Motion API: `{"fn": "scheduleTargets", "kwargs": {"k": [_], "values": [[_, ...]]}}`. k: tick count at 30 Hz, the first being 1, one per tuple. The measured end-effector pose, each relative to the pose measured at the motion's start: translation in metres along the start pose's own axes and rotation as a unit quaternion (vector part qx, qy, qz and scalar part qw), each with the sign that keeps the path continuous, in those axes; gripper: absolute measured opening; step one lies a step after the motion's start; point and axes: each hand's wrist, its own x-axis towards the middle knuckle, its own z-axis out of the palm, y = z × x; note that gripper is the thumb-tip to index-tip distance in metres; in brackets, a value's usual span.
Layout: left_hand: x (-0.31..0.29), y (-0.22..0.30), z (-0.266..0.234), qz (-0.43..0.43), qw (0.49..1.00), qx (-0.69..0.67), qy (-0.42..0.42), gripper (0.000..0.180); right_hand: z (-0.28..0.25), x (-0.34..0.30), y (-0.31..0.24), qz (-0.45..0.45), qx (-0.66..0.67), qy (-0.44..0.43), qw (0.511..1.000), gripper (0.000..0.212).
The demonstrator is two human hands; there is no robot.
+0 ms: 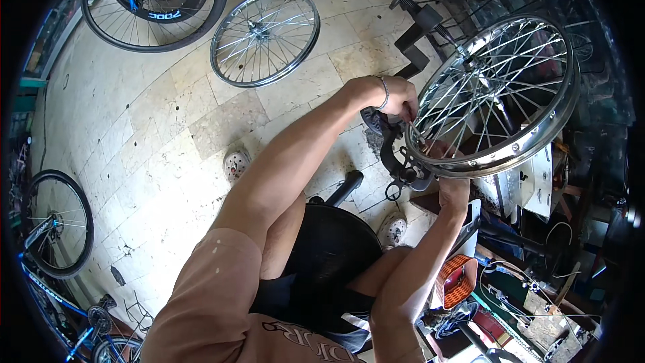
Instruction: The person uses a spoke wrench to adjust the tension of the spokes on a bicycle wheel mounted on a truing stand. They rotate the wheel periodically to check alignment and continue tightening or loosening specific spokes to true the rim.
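At right of frame, the left hand (402, 97) pinches a spoke of the silver wheel (500, 94) in the truing stand (398, 158) while the right hand (451, 185) grips the rim's lower edge, so spoke adjustment seems underway, calling next for small, careful turns.

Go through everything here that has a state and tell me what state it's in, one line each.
Spoked wheel: tyreless bare rim, mounted in the stand, tilted.
Truing stand: upright, holding the wheel.
Left hand: closed, pinching at the spokes near the rim.
Right hand: under the rim, touching it; grip hidden.
Loose rim: lying flat on the floor, no tyre.
Tyred wheel: tyre fitted, lying on the floor.
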Motion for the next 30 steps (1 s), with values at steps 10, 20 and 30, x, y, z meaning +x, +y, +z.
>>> {"fn": "scheduleTargets", "kwargs": {"k": [10,20,30], "values": [[-0.014,-0.013,0.001,-0.069,0.996,0.036,0.051,0.017,0.011,0.000,-0.002,0.011,0.028,-0.001,1.000,0.030],[-0.005,0.007,0.011,-0.010,1.000,0.014,-0.005,0.016,0.012,0.000,0.004,-0.049,-0.134,0.053,0.988,0.026],[-0.020,0.040,-0.004,-0.090,0.995,0.044,0.009,0.018,0.018,-0.001,-0.004,0.003,-0.047,0.053,0.997,0.017]]}}
